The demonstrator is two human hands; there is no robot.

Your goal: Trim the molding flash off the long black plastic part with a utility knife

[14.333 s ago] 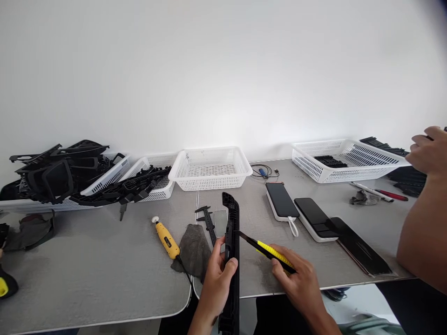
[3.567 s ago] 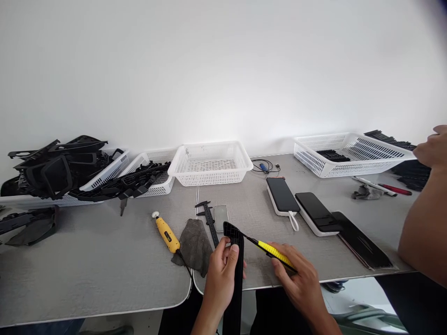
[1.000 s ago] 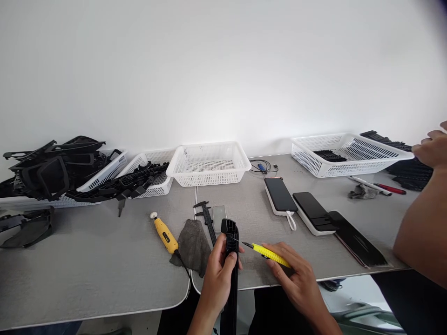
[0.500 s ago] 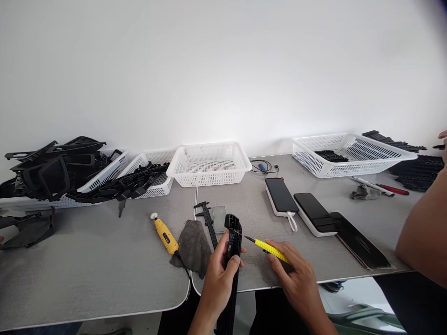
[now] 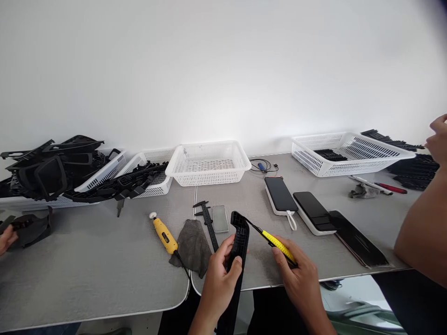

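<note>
My left hand [image 5: 222,274] is closed around a long black plastic part [image 5: 240,237], which stands tilted upright at the table's front edge with its ribbed side showing. A yellow utility knife [image 5: 278,245] is gripped in my right hand [image 5: 299,272]. Its dark tip reaches the upper right edge of the black part; whether it touches there I cannot tell. Left of my hands lie a grey cloth [image 5: 191,246], a black caliper [image 5: 208,223], a small grey rectangular plate [image 5: 220,218] and a yellow rotary tool [image 5: 165,236] with a white tip.
White baskets stand along the wall: an empty one [image 5: 209,179] in the middle, one [image 5: 363,165] at right, others at left heaped with black parts [image 5: 52,172]. Phones [image 5: 281,195] lie right of centre. A co-worker's arm [image 5: 424,218] is at right, another person's hand [image 5: 7,239] at far left.
The black part has shifted slightly right and turned in my left hand. The knife tip has moved from its ribbed inside to its upper right edge. Both co-workers' hands show more.
</note>
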